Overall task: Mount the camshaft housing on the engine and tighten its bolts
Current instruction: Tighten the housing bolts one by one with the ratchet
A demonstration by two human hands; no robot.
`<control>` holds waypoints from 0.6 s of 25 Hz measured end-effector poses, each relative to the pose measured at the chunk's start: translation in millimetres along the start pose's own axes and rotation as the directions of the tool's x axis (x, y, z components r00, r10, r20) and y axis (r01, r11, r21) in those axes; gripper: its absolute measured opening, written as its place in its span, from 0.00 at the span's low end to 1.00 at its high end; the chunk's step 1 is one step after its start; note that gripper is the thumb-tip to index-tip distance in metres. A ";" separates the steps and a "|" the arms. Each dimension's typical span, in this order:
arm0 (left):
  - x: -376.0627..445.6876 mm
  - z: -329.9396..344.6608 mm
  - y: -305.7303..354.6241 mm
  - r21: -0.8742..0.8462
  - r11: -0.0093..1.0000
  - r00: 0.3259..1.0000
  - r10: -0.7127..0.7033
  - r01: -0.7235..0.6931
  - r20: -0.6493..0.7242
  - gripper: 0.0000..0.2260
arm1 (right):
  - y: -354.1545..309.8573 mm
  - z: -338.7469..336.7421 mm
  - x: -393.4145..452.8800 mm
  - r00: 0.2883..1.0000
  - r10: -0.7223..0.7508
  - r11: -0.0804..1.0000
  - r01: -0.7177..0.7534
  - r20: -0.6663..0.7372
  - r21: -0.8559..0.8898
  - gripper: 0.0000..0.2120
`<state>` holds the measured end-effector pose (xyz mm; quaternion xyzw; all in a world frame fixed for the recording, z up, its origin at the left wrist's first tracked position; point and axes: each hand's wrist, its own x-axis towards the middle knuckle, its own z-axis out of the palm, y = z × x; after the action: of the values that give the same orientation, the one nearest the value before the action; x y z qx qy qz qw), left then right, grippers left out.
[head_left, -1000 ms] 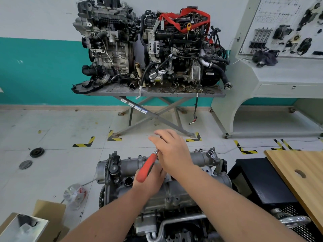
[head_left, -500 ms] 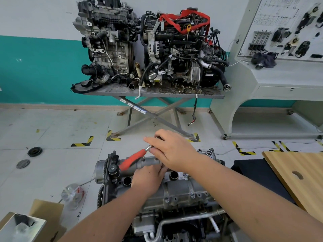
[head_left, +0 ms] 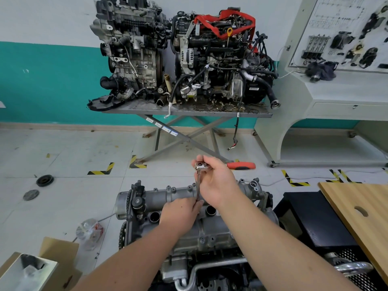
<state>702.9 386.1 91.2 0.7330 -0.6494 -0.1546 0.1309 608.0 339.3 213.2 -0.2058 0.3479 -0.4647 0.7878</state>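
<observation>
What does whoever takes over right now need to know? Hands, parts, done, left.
Right hand grips the head of the ratchet; its orange handle points right.
Left hand pinches the lower end of the extension bar, which stands upright over a bolt position near the middle of the camshaft housing.
Housing already sits on the engine. Bolt heads show along its far and near edges.
How tight any bolt is cannot be told from the picture.
Left: finish this bolt, then work round the rest.
</observation>
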 end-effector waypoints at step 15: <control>-1.0 -6.2 3.9 0.050 0.996 0.996 -0.078 0.075 0.053 0.12 | 27.3 -37.9 14.6 0.371 -0.529 -0.312 0.751 0.763 -0.582 0.11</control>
<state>701.7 386.6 98.4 0.7557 -0.6277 -0.1639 0.0897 600.9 339.7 164.8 -0.8214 0.2888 -0.4794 0.1098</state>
